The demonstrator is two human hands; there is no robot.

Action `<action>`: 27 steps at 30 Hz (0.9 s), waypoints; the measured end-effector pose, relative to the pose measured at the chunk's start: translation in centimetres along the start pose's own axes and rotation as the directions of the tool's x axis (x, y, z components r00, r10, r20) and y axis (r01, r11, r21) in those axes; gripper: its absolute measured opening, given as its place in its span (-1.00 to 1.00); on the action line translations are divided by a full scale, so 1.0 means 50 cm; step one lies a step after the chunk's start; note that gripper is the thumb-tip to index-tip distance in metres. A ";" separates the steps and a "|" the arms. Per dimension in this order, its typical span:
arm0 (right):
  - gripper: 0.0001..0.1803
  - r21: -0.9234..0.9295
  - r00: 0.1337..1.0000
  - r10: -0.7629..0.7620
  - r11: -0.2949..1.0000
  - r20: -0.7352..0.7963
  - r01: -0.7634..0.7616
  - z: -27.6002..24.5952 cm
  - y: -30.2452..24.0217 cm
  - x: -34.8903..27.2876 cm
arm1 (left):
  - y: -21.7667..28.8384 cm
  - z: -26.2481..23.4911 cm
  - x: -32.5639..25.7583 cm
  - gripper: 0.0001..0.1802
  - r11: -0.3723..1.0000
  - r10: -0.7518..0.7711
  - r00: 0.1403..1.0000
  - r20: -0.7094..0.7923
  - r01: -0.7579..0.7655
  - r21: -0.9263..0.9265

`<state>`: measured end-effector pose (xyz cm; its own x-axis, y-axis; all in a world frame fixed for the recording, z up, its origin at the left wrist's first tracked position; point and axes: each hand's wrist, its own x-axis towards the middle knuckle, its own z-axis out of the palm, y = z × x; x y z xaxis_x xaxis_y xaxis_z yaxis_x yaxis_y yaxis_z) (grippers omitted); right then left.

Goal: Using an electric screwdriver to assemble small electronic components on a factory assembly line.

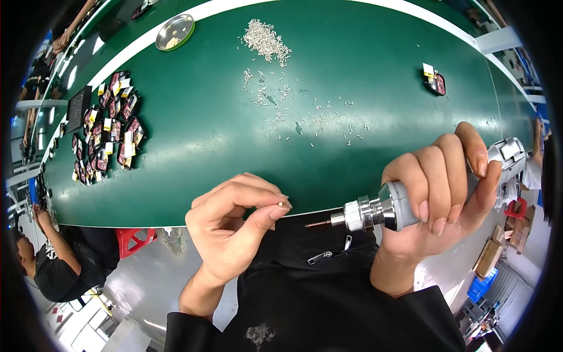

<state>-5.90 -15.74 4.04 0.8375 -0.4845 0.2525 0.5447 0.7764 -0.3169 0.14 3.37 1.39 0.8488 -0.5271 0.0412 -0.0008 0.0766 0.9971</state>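
Between thumb and index finger, my left hand [234, 220] pinches a tiny pale screw [280, 204] near the table's front edge. My right hand [440, 188] is wrapped round the grey body of an electric screwdriver [399, 205]. The screwdriver lies roughly level, its thin bit [316, 224] pointing left toward my left hand, apart from the screw. Farther back on the green table [205, 123], a pile of small silvery screws [265, 40] sits, with more screws [319, 121] scattered nearer to me.
Several small black-cased units with yellow-white tags [114, 126] cluster at the left, beside a dark tray [78, 110]. One similar unit [436, 82] lies at the far right. A round dish [175, 33] stands at the back left. Another person [64, 258] sits at the left.
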 end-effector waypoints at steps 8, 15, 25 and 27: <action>-0.81 0.014 0.999 -0.030 0.999 -0.043 0.031 0.008 0.013 0.004 | -0.011 0.021 -0.019 -0.81 0.965 -0.042 0.993 0.111 0.069 -0.252; -0.81 0.006 0.998 -0.029 1.000 -0.050 0.030 0.006 0.019 0.004 | -0.014 0.030 -0.017 -0.79 0.951 -0.019 0.989 0.147 0.064 -0.304; -0.79 -0.175 0.998 -0.054 0.983 -0.021 0.050 -0.002 0.011 -0.005 | -0.020 0.049 0.002 -0.96 0.903 0.302 0.950 0.079 -0.312 0.297; -0.79 -0.160 0.998 -0.045 0.986 -0.033 0.040 -0.016 0.010 -0.005 | -0.024 0.050 0.003 -0.94 0.829 0.395 0.912 0.110 -0.406 0.386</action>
<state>-5.81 -15.57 3.08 0.8129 -0.5322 0.2366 0.5772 0.6821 -0.4490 -1.04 1.06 0.34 0.7154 -0.5437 0.4389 -0.5491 -0.0490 0.8343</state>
